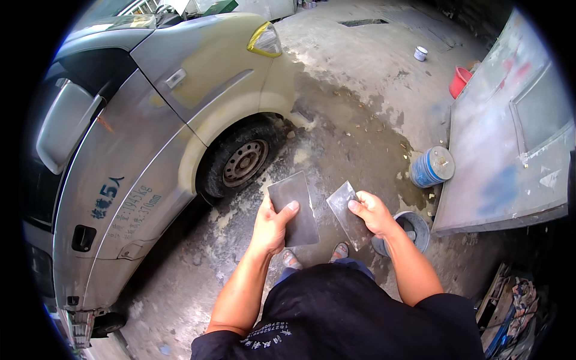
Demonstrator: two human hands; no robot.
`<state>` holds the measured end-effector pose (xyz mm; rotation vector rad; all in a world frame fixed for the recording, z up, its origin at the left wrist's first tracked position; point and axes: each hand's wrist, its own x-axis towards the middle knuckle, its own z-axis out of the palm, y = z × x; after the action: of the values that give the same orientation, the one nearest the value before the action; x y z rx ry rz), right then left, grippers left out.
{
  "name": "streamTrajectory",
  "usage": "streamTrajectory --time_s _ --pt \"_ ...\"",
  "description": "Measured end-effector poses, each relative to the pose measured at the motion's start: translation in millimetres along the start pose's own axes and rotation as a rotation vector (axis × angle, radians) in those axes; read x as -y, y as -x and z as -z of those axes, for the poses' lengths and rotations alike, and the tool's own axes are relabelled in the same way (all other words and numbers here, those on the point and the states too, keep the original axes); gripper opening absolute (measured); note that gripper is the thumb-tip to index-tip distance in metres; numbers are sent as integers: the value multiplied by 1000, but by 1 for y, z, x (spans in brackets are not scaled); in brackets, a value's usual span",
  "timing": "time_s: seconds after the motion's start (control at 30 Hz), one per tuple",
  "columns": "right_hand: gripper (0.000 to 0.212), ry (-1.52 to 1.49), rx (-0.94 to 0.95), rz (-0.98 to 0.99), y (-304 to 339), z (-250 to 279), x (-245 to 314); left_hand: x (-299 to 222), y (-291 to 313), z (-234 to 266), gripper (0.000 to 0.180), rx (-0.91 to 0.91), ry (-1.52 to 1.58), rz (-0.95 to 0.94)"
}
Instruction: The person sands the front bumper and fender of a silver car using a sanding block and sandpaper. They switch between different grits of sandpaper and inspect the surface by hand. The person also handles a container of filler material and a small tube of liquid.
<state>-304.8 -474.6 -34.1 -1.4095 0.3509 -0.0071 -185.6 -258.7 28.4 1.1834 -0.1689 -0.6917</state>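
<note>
My left hand [272,225] grips a dark grey rectangular sheet [296,204], apparently sandpaper, with the thumb on its upper face. A smaller dark grey piece [349,217], also like sandpaper and streaked with whitish residue, is pinched in my right hand [373,215]. The two pieces are held apart in front of my body, above the floor. To the left is a silver van [138,144], whose front fender [210,72] carries pale yellowish patches. Its front wheel [245,162] is beyond my left hand.
Beside my right forearm is a grey bucket [424,231] with something in it. A blue-and-white pail [433,167] stands near a leaning painted panel [510,138]. Farther off are a red bucket [459,82] and a small white can [420,54]. Wet patches mark the concrete floor [354,132].
</note>
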Motion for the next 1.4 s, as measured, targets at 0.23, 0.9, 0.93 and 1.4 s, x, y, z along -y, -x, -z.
streamTrajectory --time_s 0.23,0.9,0.93,1.4 --pt "43 582 -367 163 -9 -12 22 32 -7 7 34 52 -537 -171" --pt "30 763 136 194 19 19 30 46 -44 -24 30 350 -555 75" --pt "29 793 166 203 19 22 30 44 -47 -33 27 386 -637 113" --pt "25 732 148 327 23 81 25 77 -47 -79 24 255 -594 219"
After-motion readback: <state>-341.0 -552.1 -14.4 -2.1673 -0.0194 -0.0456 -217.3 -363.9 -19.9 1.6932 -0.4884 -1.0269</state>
